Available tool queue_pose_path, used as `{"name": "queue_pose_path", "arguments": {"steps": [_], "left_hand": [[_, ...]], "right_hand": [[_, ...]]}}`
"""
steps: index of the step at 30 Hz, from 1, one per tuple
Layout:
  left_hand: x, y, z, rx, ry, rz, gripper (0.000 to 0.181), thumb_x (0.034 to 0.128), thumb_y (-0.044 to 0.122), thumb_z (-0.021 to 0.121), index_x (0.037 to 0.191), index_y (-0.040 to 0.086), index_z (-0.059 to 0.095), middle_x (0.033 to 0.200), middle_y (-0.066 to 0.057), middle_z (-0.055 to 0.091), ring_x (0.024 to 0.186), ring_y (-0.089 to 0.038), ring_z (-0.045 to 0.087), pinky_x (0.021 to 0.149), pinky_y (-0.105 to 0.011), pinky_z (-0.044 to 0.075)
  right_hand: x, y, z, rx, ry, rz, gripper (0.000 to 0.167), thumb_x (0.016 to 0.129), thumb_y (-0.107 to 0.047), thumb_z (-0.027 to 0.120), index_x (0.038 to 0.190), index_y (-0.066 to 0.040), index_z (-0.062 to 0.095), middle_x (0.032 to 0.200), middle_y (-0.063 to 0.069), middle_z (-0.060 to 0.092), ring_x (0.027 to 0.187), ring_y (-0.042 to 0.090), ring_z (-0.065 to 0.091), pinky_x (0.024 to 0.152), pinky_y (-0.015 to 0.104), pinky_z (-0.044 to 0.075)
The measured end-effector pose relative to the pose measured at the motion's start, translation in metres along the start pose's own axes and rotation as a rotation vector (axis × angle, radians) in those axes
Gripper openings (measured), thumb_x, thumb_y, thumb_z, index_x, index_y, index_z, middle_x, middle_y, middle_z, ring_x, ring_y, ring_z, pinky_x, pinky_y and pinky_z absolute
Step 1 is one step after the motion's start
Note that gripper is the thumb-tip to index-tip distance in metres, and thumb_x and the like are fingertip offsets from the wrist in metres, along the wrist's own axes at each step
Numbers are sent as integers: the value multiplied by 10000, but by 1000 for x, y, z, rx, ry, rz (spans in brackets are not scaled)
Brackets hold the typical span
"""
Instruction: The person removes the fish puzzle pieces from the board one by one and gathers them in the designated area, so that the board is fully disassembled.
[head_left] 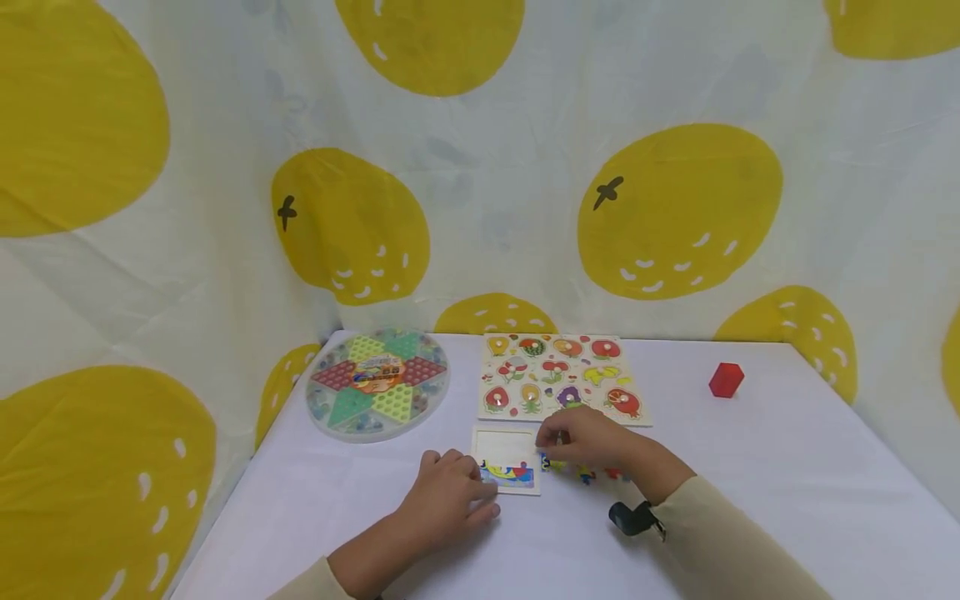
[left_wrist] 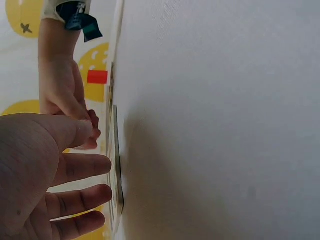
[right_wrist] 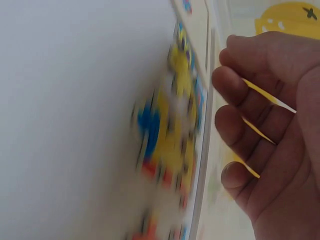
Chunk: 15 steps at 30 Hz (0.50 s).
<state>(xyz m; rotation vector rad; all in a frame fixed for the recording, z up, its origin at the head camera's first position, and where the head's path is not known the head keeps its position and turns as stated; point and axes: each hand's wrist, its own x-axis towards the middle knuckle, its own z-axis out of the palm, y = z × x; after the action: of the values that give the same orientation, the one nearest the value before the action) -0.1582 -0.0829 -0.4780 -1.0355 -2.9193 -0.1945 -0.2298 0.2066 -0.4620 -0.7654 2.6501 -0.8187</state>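
Observation:
A small jigsaw tray (head_left: 504, 443) lies on the table, its lower part filled with fitted colourful pieces (head_left: 513, 476) and its upper part bare. My left hand (head_left: 448, 500) is at the tray's lower left corner, fingers relaxed, holding nothing; the left wrist view shows its fingers (left_wrist: 82, 197) loosely spread near the tray's edge. Over the tray's right edge hovers my right hand (head_left: 588, 437), fingers bent loosely downward. No piece shows between its fingers (right_wrist: 235, 120) in the right wrist view. Loose jigsaw pieces (right_wrist: 172, 135), blurred there, lie below that hand.
Behind the tray lies a wooden fruit peg puzzle (head_left: 562, 375). A round Chinese checkers board (head_left: 378, 383) sits at the back left, and a red block (head_left: 726, 380) at the right. A fruit-patterned curtain (head_left: 510, 192) hangs behind the white table (head_left: 787, 467).

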Motion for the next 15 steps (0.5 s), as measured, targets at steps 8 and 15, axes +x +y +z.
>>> {"name": "queue_pose_path", "arguments": {"steps": [8,15], "left_hand": [[-9,-6,-2,-17,2,-41,269,980,525,726,1152,357,847,991,122,640,983,-113,532,820,-425,351],[-21,-13,4,-21,72,-19,261,982,489,732,1153,330,850,1030,118,670,998,-123,573,802,-420,346]], "right_hand": [[26,-29,21,22,-34,-45,180,968,-165,798,1145,-191,812,937,-146,682,835,119,616,773,287,541],[41,-48,40,-21,-56,-73,218,969,-171,789,1184,-191,822,990,-144,691,807,73,598,778,275,520]]}}
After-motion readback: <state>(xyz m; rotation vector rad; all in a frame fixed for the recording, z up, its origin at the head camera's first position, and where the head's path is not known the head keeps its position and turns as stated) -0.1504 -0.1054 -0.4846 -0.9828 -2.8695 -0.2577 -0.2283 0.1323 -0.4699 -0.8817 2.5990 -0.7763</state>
